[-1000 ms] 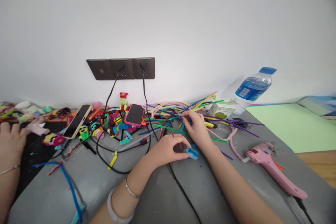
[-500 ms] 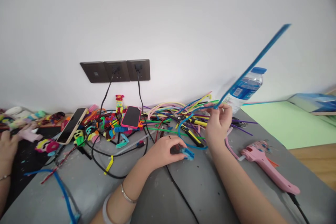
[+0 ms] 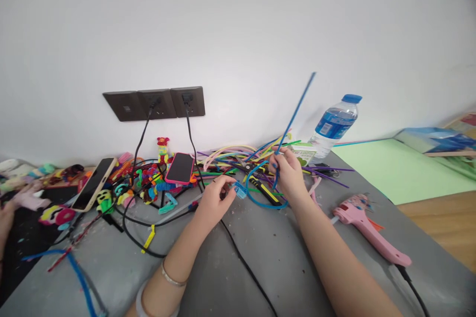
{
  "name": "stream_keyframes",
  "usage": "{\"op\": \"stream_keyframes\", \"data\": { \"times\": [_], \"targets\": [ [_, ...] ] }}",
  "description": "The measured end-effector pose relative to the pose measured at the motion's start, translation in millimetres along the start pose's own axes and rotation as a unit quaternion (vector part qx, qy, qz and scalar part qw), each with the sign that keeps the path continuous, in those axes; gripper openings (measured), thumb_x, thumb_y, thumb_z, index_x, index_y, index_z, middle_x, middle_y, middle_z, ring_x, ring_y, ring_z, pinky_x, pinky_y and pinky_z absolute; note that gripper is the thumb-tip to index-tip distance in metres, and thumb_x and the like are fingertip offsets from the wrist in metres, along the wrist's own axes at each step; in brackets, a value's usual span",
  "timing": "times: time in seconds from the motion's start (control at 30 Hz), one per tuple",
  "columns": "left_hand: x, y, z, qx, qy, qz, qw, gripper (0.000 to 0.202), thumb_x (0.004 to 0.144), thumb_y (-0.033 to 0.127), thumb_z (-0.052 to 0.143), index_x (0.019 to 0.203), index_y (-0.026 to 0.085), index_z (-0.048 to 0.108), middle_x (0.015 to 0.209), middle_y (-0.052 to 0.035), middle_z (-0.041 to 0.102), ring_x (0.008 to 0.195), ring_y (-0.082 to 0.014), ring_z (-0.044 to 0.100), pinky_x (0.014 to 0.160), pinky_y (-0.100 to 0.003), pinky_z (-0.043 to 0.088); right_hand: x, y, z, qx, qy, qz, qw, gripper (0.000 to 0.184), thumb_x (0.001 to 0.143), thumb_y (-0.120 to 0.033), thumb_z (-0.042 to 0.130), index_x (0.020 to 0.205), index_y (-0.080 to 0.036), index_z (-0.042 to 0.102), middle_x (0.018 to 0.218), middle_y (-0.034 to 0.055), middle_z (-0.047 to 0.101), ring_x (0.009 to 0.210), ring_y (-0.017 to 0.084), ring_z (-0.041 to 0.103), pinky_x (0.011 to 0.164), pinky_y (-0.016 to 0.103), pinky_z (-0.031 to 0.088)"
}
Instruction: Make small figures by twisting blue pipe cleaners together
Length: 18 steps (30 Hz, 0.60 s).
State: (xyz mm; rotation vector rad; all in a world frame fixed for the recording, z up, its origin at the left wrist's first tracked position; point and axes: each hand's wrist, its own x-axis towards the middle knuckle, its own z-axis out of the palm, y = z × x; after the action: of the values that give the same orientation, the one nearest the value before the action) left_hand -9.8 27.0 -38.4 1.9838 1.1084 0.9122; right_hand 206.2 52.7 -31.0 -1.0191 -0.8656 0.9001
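Now: left fingertips [image 3: 225, 190] are pinched together on a small light-blue twisted piece [image 3: 240, 190], which sits just above the grey tabletop [image 3: 282, 257], at the near edge of the pipe-cleaner pile [image 3: 238, 154]. A second ago the left hand [image 3: 211, 203] lay flatter over that piece, closer to the body. It has since shifted up toward the pile.

Right fingertips [image 3: 278, 159] are clamped on a blue pipe cleaner [image 3: 293, 116]. Half a second ago its free end swung far right across the water bottle [image 3: 333, 126]. It now stands steeper, tip left of the bottle. The right hand [image 3: 289, 177] has come back in, near the left.

Below the grip the stem loops down over the yellow-black pliers [image 3: 266, 189] and back toward the blue piece. Can't tell if they're joined.

Read: the stem is clear of the pile and both hands have converged on the same blue work.

The pink glue gun [image 3: 366, 228] lies untouched to the right. Another person's hand [image 3: 5, 218] is at far left.
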Motion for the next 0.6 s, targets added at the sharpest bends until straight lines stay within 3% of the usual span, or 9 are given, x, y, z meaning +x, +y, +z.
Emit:
{"op": "stream_keyframes", "data": {
  "times": [0.1, 0.17, 0.3, 0.47, 0.6],
  "targets": [
    [1.1, -5.9, 1.9, 0.026, 0.021, 0.012, 0.999, 0.019, 0.087, 0.021, 0.054, 0.104, 0.02, 0.062, 0.098, -0.0055, 0.068, 0.086, -0.0179, 0.062, 0.076, -0.029, 0.048, 0.2, 3.7, -0.9, -0.078, -0.026, -0.02, 0.996, 0.014, 0.082, -0.032, 0.052, 0.089, -0.021, 0.058, 0.05, -0.0087, 0.04, 0.042, 0.009, 0.033, 0.042, 0.022, 0.026],
    [1.0, -9.3, 3.7, 0.036, 0.025, 0.011, 0.999, 0.02, 0.086, 0.019, 0.054, 0.103, 0.021, 0.063, 0.1, -0.0054, 0.069, 0.091, -0.0194, 0.063, 0.082, -0.032, 0.049, 3.3, 5.7, -2.9, -0.154, -0.03, -0.064, 0.986, 0.016, 0.084, -0.033, 0.05, 0.082, -0.02, 0.059, 0.052, -0.0054, 0.046, 0.048, 0.012, 0.041, 0.047, 0.024, 0.034],
    [0.0, -16.4, 8.0, 0.081, 0.037, 0.007, 0.996, 0.023, 0.083, 0.013, 0.053, 0.102, 0.02, 0.063, 0.104, -0.0076, 0.069, 0.1, -0.0236, 0.062, 0.09, -0.039, 0.049, 16.5, 10.7, -7.3, -0.326, -0.012, -0.163, 0.931, 0.018, 0.082, -0.03, 0.05, 0.079, -0.02, 0.064, 0.078, 0.0048, 0.066, 0.069, 0.019, 0.058, 0.067, 0.033, 0.048],
    [0.2, -22.9, 10.5, 0.066, 0.086, 0.02, 0.994, 0.043, 0.079, 0.003, 0.045, 0.115, 0.021, 0.058, 0.115, -0.0081, 0.063, 0.104, -0.0207, 0.061, 0.091, -0.037, 0.05, 29.5, 24.7, -10.0, -0.446, -0.022, -0.188, 0.875, 0.026, 0.084, -0.026, 0.045, 0.088, -0.019, 0.069, 0.088, 0.0093, 0.072, 0.081, 0.025, 0.064, 0.08, 0.041, 0.049],
    [1.0, -21.0, 10.9, 0.064, 0.084, 0.031, 0.994, 0.041, 0.077, -0.001, 0.044, 0.105, 0.021, 0.063, 0.112, -0.0068, 0.065, 0.109, -0.0212, 0.06, 0.095, -0.039, 0.048, 32.7, 38.7, -11.9, -0.484, -0.057, -0.201, 0.85, 0.031, 0.086, -0.023, 0.042, 0.093, -0.018, 0.072, 0.094, 0.0121, 0.074, 0.097, 0.029, 0.065, 0.091, 0.048, 0.046]
  ]
}}
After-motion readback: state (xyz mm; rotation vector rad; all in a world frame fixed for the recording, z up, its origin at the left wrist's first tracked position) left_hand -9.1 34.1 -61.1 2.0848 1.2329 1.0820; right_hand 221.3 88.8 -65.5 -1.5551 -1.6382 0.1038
